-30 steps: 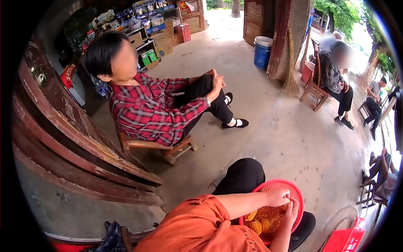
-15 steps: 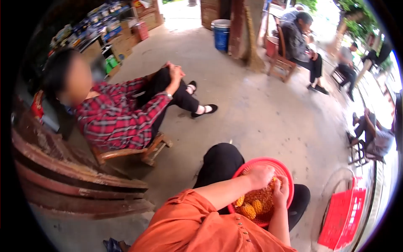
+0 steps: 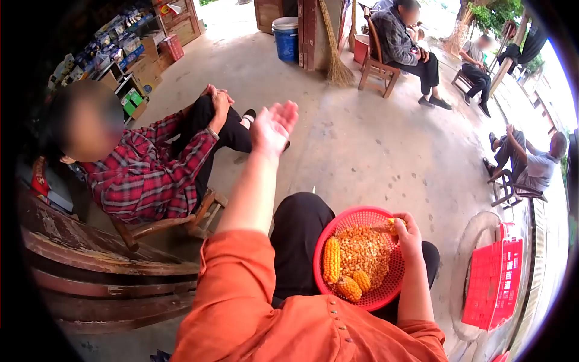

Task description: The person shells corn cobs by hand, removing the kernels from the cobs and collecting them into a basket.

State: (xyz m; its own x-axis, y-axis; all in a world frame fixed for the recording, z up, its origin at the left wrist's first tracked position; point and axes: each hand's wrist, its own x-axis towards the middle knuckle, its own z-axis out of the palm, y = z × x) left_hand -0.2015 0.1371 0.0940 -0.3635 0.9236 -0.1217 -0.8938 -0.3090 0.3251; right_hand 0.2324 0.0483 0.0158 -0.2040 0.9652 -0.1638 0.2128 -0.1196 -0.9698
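My left hand (image 3: 274, 128) is stretched out in front of me, palm up, with nothing in it and its fingers apart. At the right rim of a red plastic basket (image 3: 322, 246) on my lap, my right hand (image 3: 409, 236) is closed on a corn cob (image 3: 386, 227), partly hidden by the fingers. Loose corn kernels (image 3: 367, 253) cover much of the basket's bottom. One long ear of corn (image 3: 332, 260) lies along the left wall, and two shorter pieces (image 3: 349, 288) lie near the front.
A person in a plaid shirt (image 3: 145, 172) sits on a wooden chair at my left. More seated people (image 3: 398, 42) are at the back right. A red crate (image 3: 493, 283) stands on the floor to my right; a blue bucket (image 3: 286, 42) and a straw broom (image 3: 339, 69) stand ahead.
My left hand has left the basket and swung forward and left, opening palm up. My right hand stays at the basket's rim with the cob. The view has shifted slightly.
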